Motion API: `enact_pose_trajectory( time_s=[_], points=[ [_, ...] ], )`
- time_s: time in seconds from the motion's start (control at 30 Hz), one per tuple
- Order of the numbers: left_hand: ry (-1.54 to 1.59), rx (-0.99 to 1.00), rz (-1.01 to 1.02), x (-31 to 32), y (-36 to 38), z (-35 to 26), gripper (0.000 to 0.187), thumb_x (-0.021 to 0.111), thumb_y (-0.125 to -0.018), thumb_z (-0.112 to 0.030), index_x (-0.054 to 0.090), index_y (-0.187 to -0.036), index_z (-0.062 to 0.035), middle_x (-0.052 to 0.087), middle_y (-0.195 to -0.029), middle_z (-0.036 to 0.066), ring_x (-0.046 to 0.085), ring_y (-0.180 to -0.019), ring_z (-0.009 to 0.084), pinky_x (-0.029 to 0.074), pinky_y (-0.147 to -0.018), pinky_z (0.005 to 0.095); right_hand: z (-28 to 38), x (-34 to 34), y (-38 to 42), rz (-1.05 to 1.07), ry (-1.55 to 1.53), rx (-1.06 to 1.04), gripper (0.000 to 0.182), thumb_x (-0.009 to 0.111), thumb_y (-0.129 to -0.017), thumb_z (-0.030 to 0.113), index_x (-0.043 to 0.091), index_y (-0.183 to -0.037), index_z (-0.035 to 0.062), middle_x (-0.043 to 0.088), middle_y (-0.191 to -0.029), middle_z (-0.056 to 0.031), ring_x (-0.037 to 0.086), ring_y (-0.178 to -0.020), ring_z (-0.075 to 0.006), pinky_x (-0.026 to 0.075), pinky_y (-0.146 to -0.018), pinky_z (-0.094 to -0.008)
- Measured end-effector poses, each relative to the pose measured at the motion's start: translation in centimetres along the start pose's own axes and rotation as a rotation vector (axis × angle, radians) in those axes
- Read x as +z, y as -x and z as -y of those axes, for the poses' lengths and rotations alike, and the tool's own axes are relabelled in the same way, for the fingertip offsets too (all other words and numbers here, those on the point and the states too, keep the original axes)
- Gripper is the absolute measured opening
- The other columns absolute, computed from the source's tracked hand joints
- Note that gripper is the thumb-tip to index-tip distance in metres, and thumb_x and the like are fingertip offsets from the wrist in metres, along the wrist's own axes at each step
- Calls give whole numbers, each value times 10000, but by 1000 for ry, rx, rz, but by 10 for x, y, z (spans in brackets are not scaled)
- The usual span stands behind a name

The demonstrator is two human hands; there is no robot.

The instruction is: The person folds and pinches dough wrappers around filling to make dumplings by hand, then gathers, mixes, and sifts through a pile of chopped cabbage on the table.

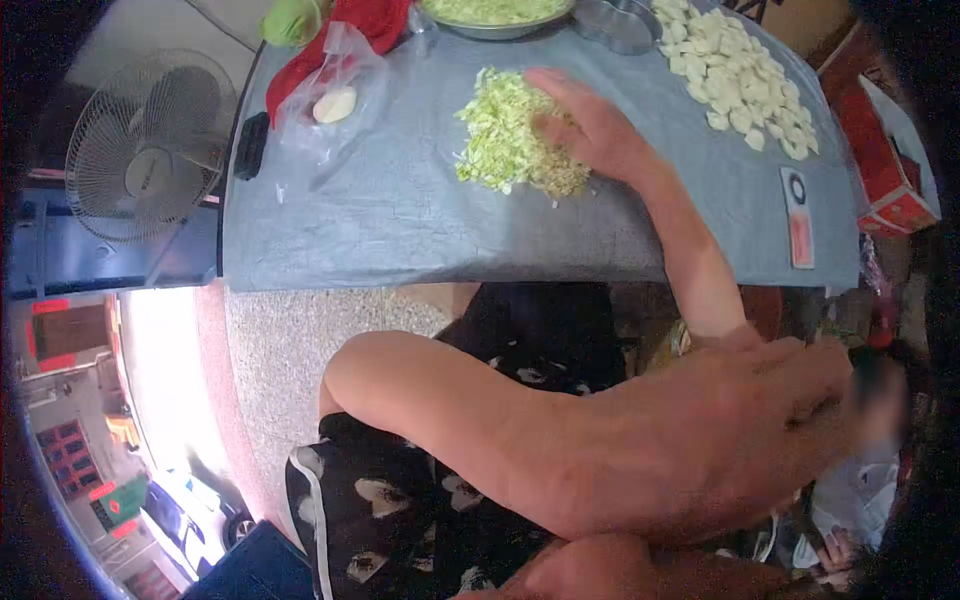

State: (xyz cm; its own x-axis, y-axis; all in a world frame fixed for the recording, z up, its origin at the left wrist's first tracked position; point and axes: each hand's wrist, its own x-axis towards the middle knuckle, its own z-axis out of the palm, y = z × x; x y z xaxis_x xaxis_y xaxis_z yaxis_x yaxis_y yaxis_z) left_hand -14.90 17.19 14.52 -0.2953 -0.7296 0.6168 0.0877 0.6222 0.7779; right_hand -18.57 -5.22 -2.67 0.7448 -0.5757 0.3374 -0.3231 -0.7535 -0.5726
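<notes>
My right hand (590,125) reaches in from the right over a pile of chopped pale green vegetable (495,130), its fingers stretched and thumb apart, touching the far right side. Nothing is held in it. A smaller brownish minced heap (562,175) adjoins the pile's near right edge. Broad, blurred bare skin crosses the foreground and ends beside my right forearm; I cannot make out my left hand's fingers there. Beyond the pile stands a metal bowl (492,33) of shredded vegetable.
Many pale dumpling-like pieces (740,75) cover the table's (400,235) back right. A plastic bag (340,65) with a round white piece, a red cloth (290,85) and a dark object (251,146) lie left. A phone-like object (799,225) lies right. A fan (150,160) stands left.
</notes>
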Motion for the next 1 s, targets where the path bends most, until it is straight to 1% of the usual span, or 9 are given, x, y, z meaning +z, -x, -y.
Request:
enact_pose_trajectory(
  time_s=[0.23,0.33,0.37,0.4,0.57,0.67,0.77,0.87,1.0],
  points=[
    [-307,210,181,-44,10,45,174,645,-764,-102,625,-909,-6,574,-958,134,614,-836,313,519,-720,408,12,12,-3,-30,93,-399,442,694,-883,319,609,-1246,81,582,-1312,-125,513,-1257,-338,389,-1079,-453],
    [-455,-56,57,-111,5,81,216,633,-758,16,668,-971,2,683,-972,152,681,-906,329,554,-727,356,12,7,-4,-89,17,-369,341,717,-849,266,640,-1118,71,625,-1174,-110,569,-1133,-336,436,-994,-452],
    [-559,-191,-4,-137,3,91,215,643,-829,-4,686,-1040,3,703,-936,158,710,-855,298,558,-724,352,12,5,-4,-112,-15,-344,304,719,-844,249,646,-1079,71,632,-1136,-102,579,-1101,-333,447,-968,-452],
    [-520,-283,-121,-159,5,112,188,666,-925,-100,705,-1076,4,735,-951,92,688,-884,154,541,-799,305,9,5,-4,-147,2,-307,274,717,-842,231,648,-1053,69,632,-1110,-101,583,-1086,-329,453,-955,-447],
    [-706,-523,-250,-239,24,187,239,642,-976,-186,717,-1103,2,745,-976,69,662,-902,108,522,-821,278,-14,-4,-6,-301,31,-128,145,696,-849,158,650,-933,49,630,-1024,-105,596,-1023,-317,481,-895,-418],
    [-688,-531,-235,-231,20,203,250,659,-965,-207,720,-1101,-7,732,-1006,79,662,-914,122,527,-808,285,-17,-7,-5,-372,8,5,111,676,-860,122,657,-937,44,632,-1009,-109,596,-1010,-325,485,-881,-418],
    [-626,-354,-253,-218,20,219,217,676,-921,-184,735,-1054,-24,727,-993,150,695,-876,238,533,-782,340,-26,-6,-6,-386,22,76,157,689,-867,182,661,-935,44,635,-986,-111,601,-1007,-323,486,-877,-418],
    [-856,-233,-96,-217,23,216,249,657,-948,-215,729,-1105,-36,687,-1109,157,651,-1026,289,502,-902,370,-19,-5,-4,-278,40,157,307,744,-835,307,677,-1007,63,630,-1033,-111,600,-1039,-316,482,-899,-422],
    [-860,-169,-190,-218,28,221,233,652,-941,-209,729,-1066,-28,688,-1054,174,628,-971,350,472,-883,420,11,6,-3,-173,138,-9,508,793,-770,437,676,-1134,103,606,-1119,-122,584,-1080,-327,475,-928,-435]
  ],
)
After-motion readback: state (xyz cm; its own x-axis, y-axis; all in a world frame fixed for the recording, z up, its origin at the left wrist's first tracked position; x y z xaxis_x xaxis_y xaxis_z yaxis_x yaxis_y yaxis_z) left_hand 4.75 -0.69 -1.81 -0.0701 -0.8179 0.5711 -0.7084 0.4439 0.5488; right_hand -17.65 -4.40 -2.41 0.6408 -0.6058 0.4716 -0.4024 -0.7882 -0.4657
